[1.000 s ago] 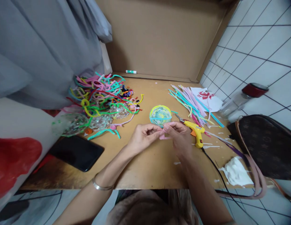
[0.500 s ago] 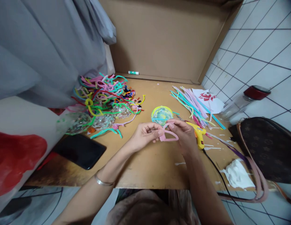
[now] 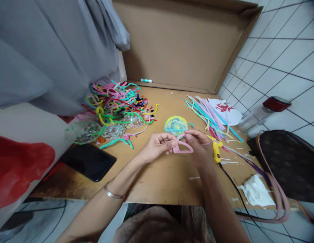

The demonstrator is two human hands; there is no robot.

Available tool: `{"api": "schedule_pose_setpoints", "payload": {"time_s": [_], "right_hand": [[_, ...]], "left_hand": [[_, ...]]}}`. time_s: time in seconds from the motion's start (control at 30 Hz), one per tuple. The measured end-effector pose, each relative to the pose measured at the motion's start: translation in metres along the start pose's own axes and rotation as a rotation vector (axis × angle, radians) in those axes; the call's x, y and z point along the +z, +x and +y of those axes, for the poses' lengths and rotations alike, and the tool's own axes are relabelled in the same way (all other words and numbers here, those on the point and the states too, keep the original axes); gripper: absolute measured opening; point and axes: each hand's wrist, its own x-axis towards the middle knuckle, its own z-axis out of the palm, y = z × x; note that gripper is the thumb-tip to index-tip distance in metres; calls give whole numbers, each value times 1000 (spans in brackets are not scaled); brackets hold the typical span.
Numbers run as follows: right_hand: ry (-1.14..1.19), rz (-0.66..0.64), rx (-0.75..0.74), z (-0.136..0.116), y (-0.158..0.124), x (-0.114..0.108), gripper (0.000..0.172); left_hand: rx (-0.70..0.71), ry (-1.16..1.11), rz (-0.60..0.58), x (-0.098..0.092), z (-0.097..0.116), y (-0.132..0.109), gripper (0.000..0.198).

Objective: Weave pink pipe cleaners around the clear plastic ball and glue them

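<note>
Both my hands meet over the middle of the wooden table (image 3: 157, 182) and hold a pink pipe cleaner (image 3: 182, 147) bent into a loop. My left hand (image 3: 157, 145) pinches its left end. My right hand (image 3: 200, 145) is closed on its upper right side. Just behind them sits a small clear dome (image 3: 175, 124) wrapped in yellow and blue pipe cleaners. A yellow glue gun (image 3: 215, 149) lies right beside my right hand.
A tangle of coloured pipe cleaners (image 3: 116, 103) and glittery discs (image 3: 96, 131) fills the left. Straight pipe cleaners (image 3: 210, 116) lie at right, with a paper, a jar (image 3: 260, 113), a brown bag (image 3: 286, 162) and a tissue (image 3: 255, 192). A black phone (image 3: 88, 162) lies front left; cardboard (image 3: 179, 44) stands behind.
The pink pipe cleaner has been opened from a small fold into a wider loop between my hands. The view has tilted slightly; my hands stay in the same place.
</note>
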Motion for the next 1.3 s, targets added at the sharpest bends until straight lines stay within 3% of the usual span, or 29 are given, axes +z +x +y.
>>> {"api": "schedule_pose_setpoints", "payload": {"time_s": [0.07, 0.23, 0.33, 0.9, 1.3], "right_hand": [[14, 22, 58, -1, 1, 2, 14], [3, -182, 159, -2, -2, 10, 14], [4, -182, 169, -2, -5, 14, 12], [-34, -61, 265, -2, -9, 21, 14], [-29, -1, 296, -7, -11, 28, 14]], "left_hand": [[29, -24, 26, 0, -1, 0, 40], [169, -68, 230, 2, -4, 4, 39], [186, -51, 311, 2, -5, 6, 39], [198, -39, 390, 5, -1, 6, 36], [107, -89, 336, 9, -3, 6, 43]]}}
